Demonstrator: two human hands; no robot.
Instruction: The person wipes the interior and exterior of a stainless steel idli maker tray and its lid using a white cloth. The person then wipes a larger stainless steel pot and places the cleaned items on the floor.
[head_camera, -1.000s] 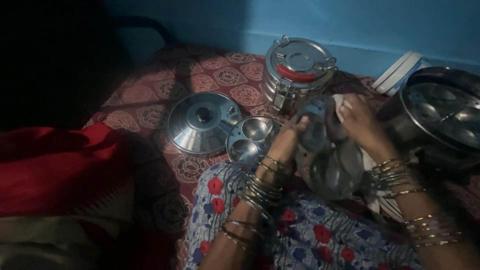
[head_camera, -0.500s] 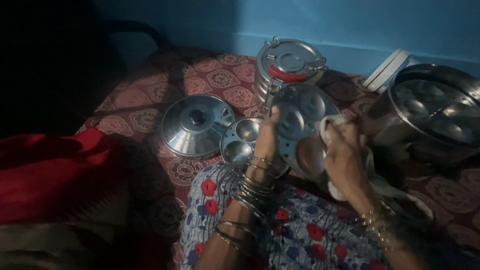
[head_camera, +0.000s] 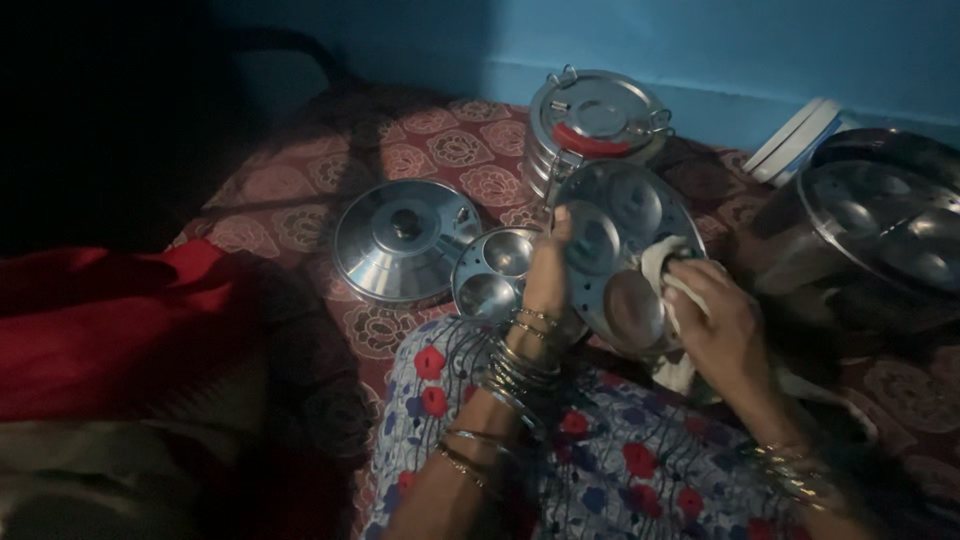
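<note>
My left hand (head_camera: 548, 285) grips the left edge of a round steel plate with several shallow moulds (head_camera: 615, 250), holding it tilted up over my lap. My right hand (head_camera: 722, 325) presses a white cloth (head_camera: 662, 262) against the plate's right side. Both wrists wear several metal bangles. A second moulded steel plate (head_camera: 492, 280) lies flat on the patterned red mat just left of my left hand.
A steel lid with a knob (head_camera: 402, 237) lies on the mat (head_camera: 300, 200). A stacked steel container with clamps (head_camera: 592, 120) stands behind the plate. A large steel pot holding more moulded plates (head_camera: 880, 230) sits at right. Red cloth (head_camera: 110, 320) lies at left.
The plate has turned more upright and face-on toward me. My right hand with the cloth slid from the top of the plate down to its right side.
</note>
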